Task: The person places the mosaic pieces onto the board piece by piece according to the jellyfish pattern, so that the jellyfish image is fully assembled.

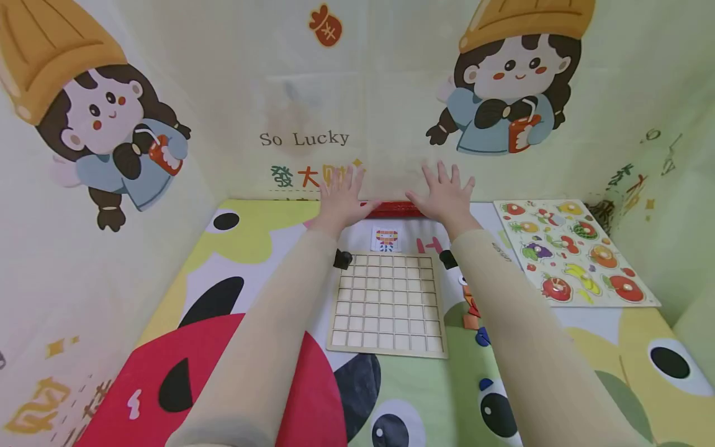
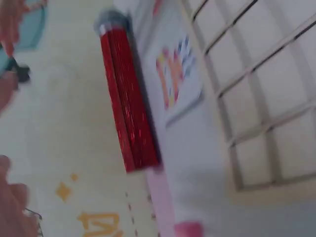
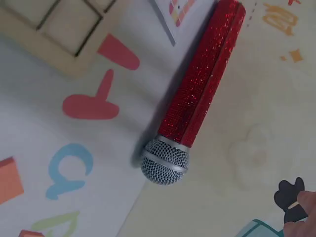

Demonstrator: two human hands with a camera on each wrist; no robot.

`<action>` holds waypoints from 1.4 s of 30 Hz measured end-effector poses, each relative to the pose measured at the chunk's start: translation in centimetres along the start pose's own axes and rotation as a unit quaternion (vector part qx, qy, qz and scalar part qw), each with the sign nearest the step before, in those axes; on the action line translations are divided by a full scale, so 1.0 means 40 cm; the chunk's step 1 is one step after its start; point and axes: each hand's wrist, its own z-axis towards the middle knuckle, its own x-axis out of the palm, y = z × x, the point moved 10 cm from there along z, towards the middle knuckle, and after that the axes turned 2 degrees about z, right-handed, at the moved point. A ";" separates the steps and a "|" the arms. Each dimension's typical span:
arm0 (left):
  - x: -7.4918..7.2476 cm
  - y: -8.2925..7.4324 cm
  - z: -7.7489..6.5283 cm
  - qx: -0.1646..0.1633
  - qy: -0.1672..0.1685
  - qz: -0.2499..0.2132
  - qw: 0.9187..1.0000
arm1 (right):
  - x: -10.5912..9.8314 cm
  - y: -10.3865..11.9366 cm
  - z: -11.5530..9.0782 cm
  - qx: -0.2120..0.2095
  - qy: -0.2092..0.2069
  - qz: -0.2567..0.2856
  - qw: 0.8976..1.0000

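Observation:
Both hands are raised with fingers spread, palms away from the head camera. My left hand (image 1: 339,203) is at the left end of a red glittery microphone (image 1: 398,210) and my right hand (image 1: 447,200) at its right end. Neither hand holds anything. The microphone (image 3: 197,79) lies along the wall's foot; its silver mesh head (image 3: 165,160) shows in the right wrist view. A small picture card (image 1: 385,239) lies in front of it, then a wooden grid board (image 1: 388,304) with square compartments. Only some fingertips (image 2: 12,197) show in the left wrist view.
Orange pieces (image 1: 471,321) and blue pieces (image 1: 483,337) lie right of the grid board, partly behind the right sleeve. A fruit-picture board (image 1: 575,254) lies at the back right. Printed cloth walls (image 1: 391,105) stand behind and at the sides of the patterned mat (image 1: 413,391).

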 end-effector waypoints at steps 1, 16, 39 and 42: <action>0.019 -0.003 -0.019 0.007 0.011 -0.025 1.000 | 0.006 -0.006 -0.008 -0.004 0.004 0.006 1.000; 0.259 0.017 -0.358 0.018 0.154 -0.271 0.950 | 0.038 -0.228 -0.139 0.022 0.017 0.077 0.997; 0.327 0.048 -0.478 0.026 0.174 -0.188 0.966 | 0.128 -0.342 -0.267 0.007 0.085 0.129 0.988; 0.329 0.051 -0.485 0.029 0.175 -0.176 0.968 | 0.153 -0.345 -0.277 0.000 0.097 0.138 0.986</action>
